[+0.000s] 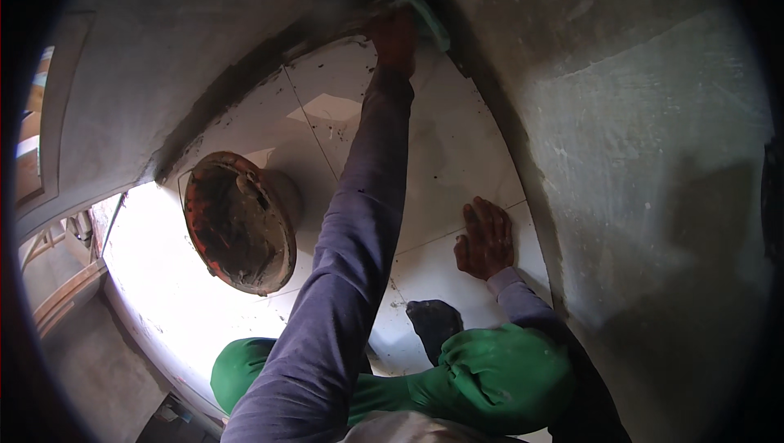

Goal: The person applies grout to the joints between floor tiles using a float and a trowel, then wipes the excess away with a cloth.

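My left arm reaches to the far corner, where my left hand (394, 39) is closed on a green float (422, 14), a flat plastering tool. The float lies by the dark, wet-looking strip along the foot of the walls; its handle is hidden in shadow and behind the hand. Lower right, my right hand (485, 240) rests with spread fingers on the white tiled floor (445, 157), holding nothing. Left of my left forearm stands a round bucket (283, 195), its inside coated with grey-brown mortar (249, 235).
Grey walls (645, 149) close in on both sides and meet at the far corner. Bits of mortar dot the tiles. My green-clad knees (506, 373) and a dark shoe (434, 325) are at the near edge. Bright light falls on the floor at left, beside wooden pieces (69, 296).
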Available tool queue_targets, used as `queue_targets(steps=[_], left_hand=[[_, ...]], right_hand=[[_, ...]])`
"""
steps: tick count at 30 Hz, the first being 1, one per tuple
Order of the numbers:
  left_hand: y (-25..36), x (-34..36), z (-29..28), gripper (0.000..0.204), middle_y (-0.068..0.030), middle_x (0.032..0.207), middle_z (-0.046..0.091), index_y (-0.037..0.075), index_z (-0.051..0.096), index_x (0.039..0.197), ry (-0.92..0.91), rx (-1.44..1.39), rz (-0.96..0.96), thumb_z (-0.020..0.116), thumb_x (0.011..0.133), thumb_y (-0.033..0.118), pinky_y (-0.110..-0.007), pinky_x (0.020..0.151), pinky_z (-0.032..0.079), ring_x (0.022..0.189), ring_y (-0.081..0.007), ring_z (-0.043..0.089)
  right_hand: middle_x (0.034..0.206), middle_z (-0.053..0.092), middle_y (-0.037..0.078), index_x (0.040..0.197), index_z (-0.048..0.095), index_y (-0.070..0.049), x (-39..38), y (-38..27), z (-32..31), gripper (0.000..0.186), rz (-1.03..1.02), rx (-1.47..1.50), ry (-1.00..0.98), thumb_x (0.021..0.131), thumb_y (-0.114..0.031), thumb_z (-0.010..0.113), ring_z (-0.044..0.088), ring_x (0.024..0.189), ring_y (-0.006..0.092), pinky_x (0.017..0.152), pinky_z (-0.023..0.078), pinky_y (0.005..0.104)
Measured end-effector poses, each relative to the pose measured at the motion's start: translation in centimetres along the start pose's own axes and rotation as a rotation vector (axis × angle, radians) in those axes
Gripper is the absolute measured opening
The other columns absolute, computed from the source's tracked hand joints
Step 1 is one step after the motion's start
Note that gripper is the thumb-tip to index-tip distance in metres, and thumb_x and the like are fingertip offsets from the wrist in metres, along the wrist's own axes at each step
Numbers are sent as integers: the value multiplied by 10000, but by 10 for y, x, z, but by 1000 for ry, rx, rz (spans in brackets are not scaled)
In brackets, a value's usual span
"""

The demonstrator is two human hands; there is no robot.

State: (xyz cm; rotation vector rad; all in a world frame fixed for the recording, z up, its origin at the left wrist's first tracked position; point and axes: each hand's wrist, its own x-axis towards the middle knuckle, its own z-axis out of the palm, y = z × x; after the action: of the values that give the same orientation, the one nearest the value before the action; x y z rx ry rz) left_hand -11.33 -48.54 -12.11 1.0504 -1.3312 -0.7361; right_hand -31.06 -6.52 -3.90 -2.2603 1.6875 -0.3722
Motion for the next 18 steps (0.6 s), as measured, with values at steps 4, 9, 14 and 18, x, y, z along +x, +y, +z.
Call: queue_targets(steps=[4, 9, 14, 18], left_hand=[[-4, 1, 11, 135, -56, 894, 636, 109, 714, 1039, -155, 999, 395, 679, 909, 94, -401, 719, 500, 838, -221, 642], [-29, 41, -36, 268, -143, 977, 679, 117, 710, 1091, -206, 817, 87, 693, 830, 57, -476, 803, 528, 963, -342, 696], [12, 17, -11, 286, -175, 1039, 698, 65, 710, 1146, -184, 975, 607, 695, 861, 76, -493, 866, 545, 996, -402, 686], [32, 36, -31, 244, -160, 1009, 642, 65, 693, 1113, -204, 927, 602, 649, 874, 82, -441, 822, 535, 959, -326, 666]], right_hand=[[1562, 471, 215, 1527, 477, -38, -5, 9, -10, 690, -8, -45, 10, 900, -297, 602, 466, 1436, 413, 1198, 386, 602], [1578, 445, 217, 1536, 463, -38, 15, -15, -5, 720, -72, 15, 58, 877, -278, 629, 466, 1431, 424, 1184, 405, 607], [1567, 453, 227, 1531, 464, -32, 0, 2, -6, 742, -41, -17, 42, 852, -262, 655, 477, 1416, 433, 1179, 408, 615], [1561, 458, 230, 1527, 463, -32, 6, -6, -5, 740, -47, -8, 40, 851, -265, 653, 485, 1406, 436, 1174, 410, 617]])
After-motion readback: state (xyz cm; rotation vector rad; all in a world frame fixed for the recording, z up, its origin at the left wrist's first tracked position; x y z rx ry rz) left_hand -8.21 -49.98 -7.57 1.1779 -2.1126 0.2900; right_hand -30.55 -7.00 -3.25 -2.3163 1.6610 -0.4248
